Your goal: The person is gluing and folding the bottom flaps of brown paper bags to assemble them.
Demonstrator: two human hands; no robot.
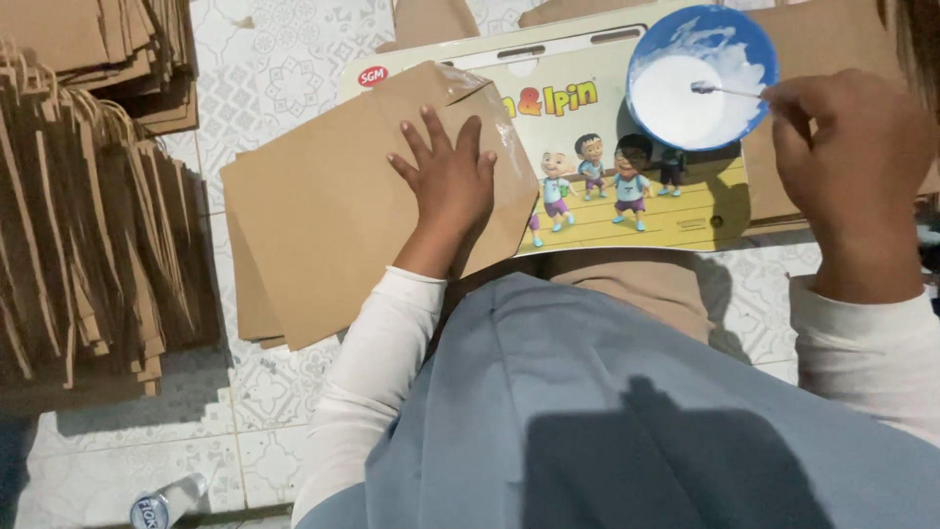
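I see left hand (448, 181) flat, fingers spread, on brown paper sheet (333, 206) over cartoon board (676, 211) | right hand (852, 162) fingers pinching thin stick (725, 90) dipped in blue bowl (701, 76) of white paste | paper bag stacks (88, 225) on floor, left

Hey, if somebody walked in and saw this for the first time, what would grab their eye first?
Probably the blue bowl of white paste at the top right, where the right hand dips a thin stick into it. Next, the left hand pressed flat on a brown paper sheet lying partly over a bright cartoon board. Tall stacks of brown paper bags fill the left side on the tiled floor.
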